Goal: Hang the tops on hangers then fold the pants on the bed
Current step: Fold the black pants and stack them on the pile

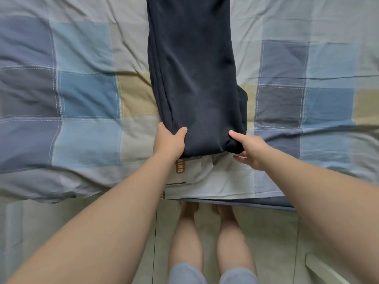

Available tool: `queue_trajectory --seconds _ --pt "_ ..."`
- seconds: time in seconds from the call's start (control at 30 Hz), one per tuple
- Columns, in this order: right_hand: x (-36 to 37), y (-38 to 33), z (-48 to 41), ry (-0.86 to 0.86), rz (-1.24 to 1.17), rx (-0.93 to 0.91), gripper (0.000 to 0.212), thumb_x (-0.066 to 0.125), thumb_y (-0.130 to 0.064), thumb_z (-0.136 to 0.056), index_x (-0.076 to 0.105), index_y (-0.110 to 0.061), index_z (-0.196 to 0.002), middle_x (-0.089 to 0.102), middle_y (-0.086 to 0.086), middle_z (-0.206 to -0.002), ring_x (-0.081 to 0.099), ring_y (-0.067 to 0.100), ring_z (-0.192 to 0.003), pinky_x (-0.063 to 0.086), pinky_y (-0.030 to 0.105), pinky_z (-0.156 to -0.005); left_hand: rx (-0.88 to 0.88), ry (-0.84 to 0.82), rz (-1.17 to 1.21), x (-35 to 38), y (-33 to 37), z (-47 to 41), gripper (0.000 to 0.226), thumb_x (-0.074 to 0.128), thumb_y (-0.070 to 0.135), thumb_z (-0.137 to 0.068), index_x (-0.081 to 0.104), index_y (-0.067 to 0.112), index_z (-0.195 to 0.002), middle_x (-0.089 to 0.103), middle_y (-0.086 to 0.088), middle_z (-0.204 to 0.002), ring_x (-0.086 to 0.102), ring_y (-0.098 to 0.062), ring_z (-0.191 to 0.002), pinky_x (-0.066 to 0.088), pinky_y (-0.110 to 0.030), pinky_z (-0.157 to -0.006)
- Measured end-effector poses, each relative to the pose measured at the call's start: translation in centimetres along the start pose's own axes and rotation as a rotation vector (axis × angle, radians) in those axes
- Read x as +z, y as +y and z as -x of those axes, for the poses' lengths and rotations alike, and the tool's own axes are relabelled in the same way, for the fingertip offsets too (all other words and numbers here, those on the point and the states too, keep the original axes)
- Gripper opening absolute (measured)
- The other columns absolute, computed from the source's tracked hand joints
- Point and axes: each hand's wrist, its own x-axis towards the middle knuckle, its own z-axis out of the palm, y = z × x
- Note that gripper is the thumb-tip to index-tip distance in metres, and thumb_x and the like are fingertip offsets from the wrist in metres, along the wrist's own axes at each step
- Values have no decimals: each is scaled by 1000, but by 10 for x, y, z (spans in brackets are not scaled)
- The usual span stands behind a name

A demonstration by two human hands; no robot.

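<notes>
Dark navy pants (194,78) lie lengthwise down the middle of the bed, folded leg on leg, and run out of view at the top. My left hand (168,140) grips the near left corner of the pants, thumb on top of the cloth and fingers underneath. At the near right corner my right hand (249,149) pinches the cloth, thumb on top, with the fabric bunched between thumb and fingers. No tops or hangers are in view.
The bed carries a checked quilt (82,95) in blue, grey and beige squares. Its near edge (205,193) hangs over a tiled floor (276,232) where my legs stand. A white object (324,267) lies on the floor at the lower right.
</notes>
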Motion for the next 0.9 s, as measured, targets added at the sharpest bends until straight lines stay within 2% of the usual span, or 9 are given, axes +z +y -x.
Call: queue_trajectory --seconds 0.07,0.17,0.23,0.37,0.5,0.63,0.67,0.77,0.9 --pt "-5 -4 11 15 10 -27 42 77 -37 -87 62 -16 -119 70 4 -118 68 22 -106 56 33 -76 -20 -30 36 -9 0 -1 51 69 38 -91 51 15 -133 64 1 -128 60 -24 -109 47 -33 -94" --pt "-10 -3 36 -7 0 -19 37 74 -29 -90 62 -13 -121 70 6 -117 68 22 -102 56 33 -76 -79 -69 33 -24 -3 8 56 71 39 -88 52 15 -136 63 0 -129 61 -27 -112 50 -41 -102" --pt "-11 3 58 -27 -40 -12 33 74 -22 -91 62 -9 -120 70 9 -115 68 24 -99 56 32 -71 -118 -86 38 -34 -8 21 58 72 38 -87 52 15 -136 63 -2 -130 61 -29 -113 52 -45 -101" --pt "-10 27 109 -4 -54 16 17 74 -16 -91 64 -11 -104 71 9 -107 68 22 -89 54 30 -65 -168 -107 53 -55 -25 66 58 74 35 -88 53 11 -137 64 -4 -130 63 -28 -110 53 -43 -100" --pt "-12 66 164 28 -29 122 29 74 -17 -90 62 -8 -115 69 11 -108 66 23 -89 54 30 -61 -256 -130 35 -73 -53 124 49 75 31 -88 55 10 -127 65 -7 -126 65 -31 -105 57 -48 -93" --pt "-19 104 203 43 -30 202 33 75 -16 -89 64 -7 -119 71 13 -111 67 27 -92 56 34 -70 -332 -162 -26 -86 -81 167 50 76 32 -87 56 9 -125 66 -8 -123 66 -32 -105 57 -48 -92" --pt "-21 111 209 40 -43 212 33 74 -16 -90 64 -8 -120 72 13 -112 68 27 -92 57 34 -71 -342 -167 -35 -88 -86 173 48 76 32 -87 56 9 -123 66 -8 -121 65 -31 -103 58 -45 -89" --pt "-23 118 217 27 -49 216 30 72 -19 -91 65 -10 -119 73 10 -106 68 24 -85 55 30 -61 -412 -189 52 -90 -90 180 43 75 30 -88 58 10 -122 67 -9 -115 62 -27 -85 50 -32 -62" --pt "-24 95 208 73 -81 197 24 71 -20 -92 63 -15 -113 68 8 -96 65 21 -73 51 30 -56 -538 -136 256 -92 -74 166 30 70 20 -90 61 10 -117 66 -13 -106 57 -24 -74 42 -25 -49"
